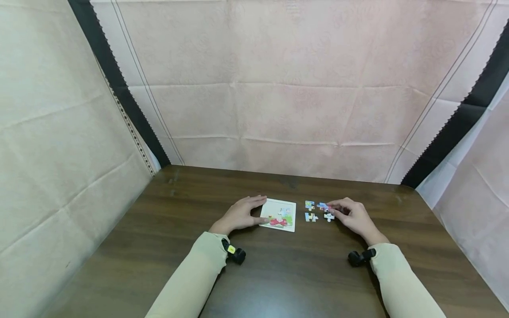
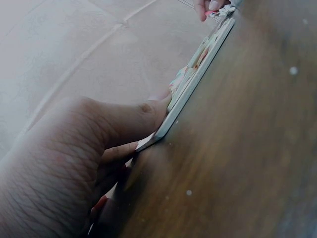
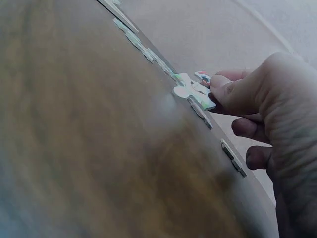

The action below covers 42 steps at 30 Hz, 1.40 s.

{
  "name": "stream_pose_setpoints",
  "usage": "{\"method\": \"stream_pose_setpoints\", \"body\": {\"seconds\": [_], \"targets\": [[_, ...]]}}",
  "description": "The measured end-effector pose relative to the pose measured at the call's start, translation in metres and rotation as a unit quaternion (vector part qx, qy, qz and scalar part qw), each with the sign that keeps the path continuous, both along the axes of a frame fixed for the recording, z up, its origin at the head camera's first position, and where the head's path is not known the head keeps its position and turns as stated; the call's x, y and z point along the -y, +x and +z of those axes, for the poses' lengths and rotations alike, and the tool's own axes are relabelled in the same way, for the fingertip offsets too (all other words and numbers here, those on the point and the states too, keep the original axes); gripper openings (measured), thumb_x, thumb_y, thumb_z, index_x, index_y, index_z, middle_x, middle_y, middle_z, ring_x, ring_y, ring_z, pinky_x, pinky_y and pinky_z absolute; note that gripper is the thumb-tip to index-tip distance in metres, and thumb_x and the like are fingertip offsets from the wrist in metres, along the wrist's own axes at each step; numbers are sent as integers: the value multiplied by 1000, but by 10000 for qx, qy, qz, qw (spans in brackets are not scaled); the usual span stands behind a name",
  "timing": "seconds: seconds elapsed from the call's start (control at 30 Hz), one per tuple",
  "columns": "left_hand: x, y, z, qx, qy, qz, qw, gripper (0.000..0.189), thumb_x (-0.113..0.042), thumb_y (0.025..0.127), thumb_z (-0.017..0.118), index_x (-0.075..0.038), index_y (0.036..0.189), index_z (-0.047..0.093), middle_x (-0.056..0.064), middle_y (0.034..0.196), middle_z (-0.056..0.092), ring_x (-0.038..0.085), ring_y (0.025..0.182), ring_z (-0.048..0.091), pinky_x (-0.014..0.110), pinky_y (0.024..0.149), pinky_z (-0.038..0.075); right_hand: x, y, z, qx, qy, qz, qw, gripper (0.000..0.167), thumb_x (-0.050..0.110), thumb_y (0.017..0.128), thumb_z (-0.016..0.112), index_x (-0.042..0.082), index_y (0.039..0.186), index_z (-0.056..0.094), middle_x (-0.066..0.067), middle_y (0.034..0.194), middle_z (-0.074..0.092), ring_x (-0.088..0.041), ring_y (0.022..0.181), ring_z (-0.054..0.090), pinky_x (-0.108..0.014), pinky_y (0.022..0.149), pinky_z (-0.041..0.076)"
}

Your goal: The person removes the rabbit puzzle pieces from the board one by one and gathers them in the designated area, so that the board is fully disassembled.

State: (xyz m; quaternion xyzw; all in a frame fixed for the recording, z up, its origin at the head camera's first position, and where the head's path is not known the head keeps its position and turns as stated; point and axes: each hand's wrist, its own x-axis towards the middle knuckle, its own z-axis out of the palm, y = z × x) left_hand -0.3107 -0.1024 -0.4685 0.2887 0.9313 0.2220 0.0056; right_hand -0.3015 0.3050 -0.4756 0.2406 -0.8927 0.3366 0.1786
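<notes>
A square white-framed jigsaw board (image 1: 278,215) lies on the table, with several colourful pieces set in its lower right part. My left hand (image 1: 242,214) holds its left side, thumb over the near corner and fingers at the far corner. To the right of the board, my right hand (image 1: 354,218) pinches a jigsaw piece (image 3: 202,77) between thumb and fingertips, low over the table; the fingers partly hide it. Close by lie loose pieces: one at the back left (image 1: 309,205), one at the front left (image 1: 310,217) and a pale one (image 1: 328,217) under the hand.
The brown wooden table (image 1: 278,274) reaches back to a pale cloth wall (image 1: 286,110). Cloth walls also stand at left and right, with dark strips at the corners. Black wrist cameras sit on both wrists.
</notes>
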Motion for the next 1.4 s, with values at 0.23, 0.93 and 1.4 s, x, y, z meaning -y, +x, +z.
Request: {"method": "stream_pose_setpoints", "body": {"seconds": [0.23,0.93,1.4], "targets": [[0,0,-1,47,-14,32,10000,83,-63,89,65,-23,157,39,-5,162,34,24,150,27,45,122,20,1,0,1,-289,228,207,9991,17,14,90,78,18,105,79,10,91,65,-9,76,52,-28,62,45],[1,-1,-2,18,-72,84,9999,83,-64,89,65,-24,157,39,-5,161,34,22,150,27,44,122,20,3,-7,-5,-489,620,606,9950,19,11,88,79,19,106,78,14,93,69,-10,90,55,-33,72,46],[0,-1,-2,42,-73,74,9999,82,-64,90,64,-24,157,38,-5,162,34,22,150,26,44,122,19,4,-4,-2,-465,636,566,9953,18,10,89,78,18,106,78,11,95,70,-10,91,54,-34,71,47]]}}
